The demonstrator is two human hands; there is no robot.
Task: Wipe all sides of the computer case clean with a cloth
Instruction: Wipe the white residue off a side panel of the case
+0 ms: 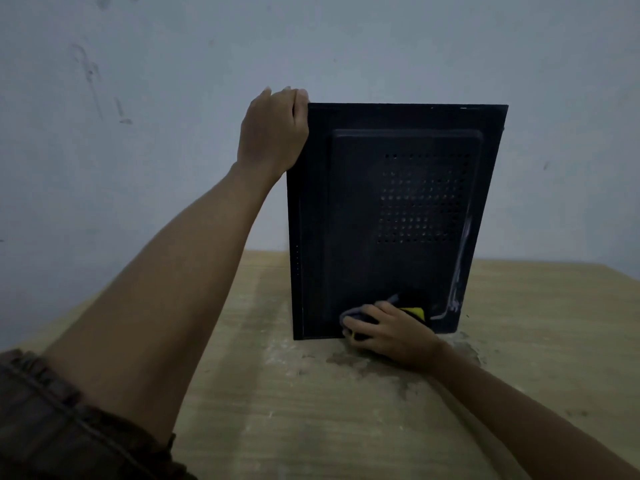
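Computer case [398, 209], black and box-shaped, stands on a pale wooden table [311, 410] close to a grey-blue wall [173, 98], its broad side panel facing the camera and its top leaning slightly to the right. The panel has a raised rectangular area with rounded corners, and in the upper right part of that area is a grid of small round vent holes [420, 199]; what is inside the case cannot be made out through them. A whitish streak [462, 265] runs down the panel near its right edge. The left hand [273, 133] grips the top left corner of the case, fingers curled over the top edge and palm against the side. The right hand [391, 332] is at the bottom of the panel, just above the table, fingers curled around a bunched grey cloth [356, 315] that it presses against the panel. A yellow patch [412, 311] shows beside the fingers; whether it carries any writing cannot be told. Dark blotches [349, 360] mark the table in front of the case. A dark, gathered sleeve [52, 420] covers the left upper arm.
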